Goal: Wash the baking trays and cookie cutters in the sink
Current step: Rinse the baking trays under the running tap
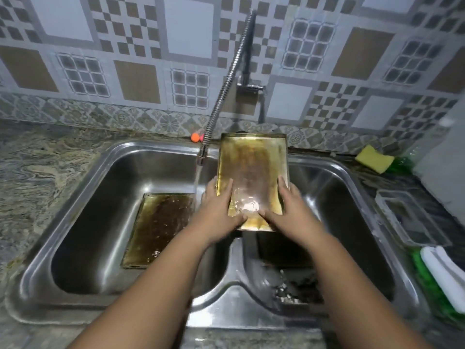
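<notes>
Both hands held one baking tray (251, 170): left hand (217, 210) gripped its left edge and right hand (289, 207) its right edge, thumbs laid across the near end. The tray was tilted up over the divider of the double sink (32, 273), far end by the back rim. Second tray (161, 227) lay flat on the left basin floor, water (197, 180) from the hose tap (226, 79) fell just beside the left hand, and a yellow sponge (375, 159) sat at the counter's back right.
</notes>
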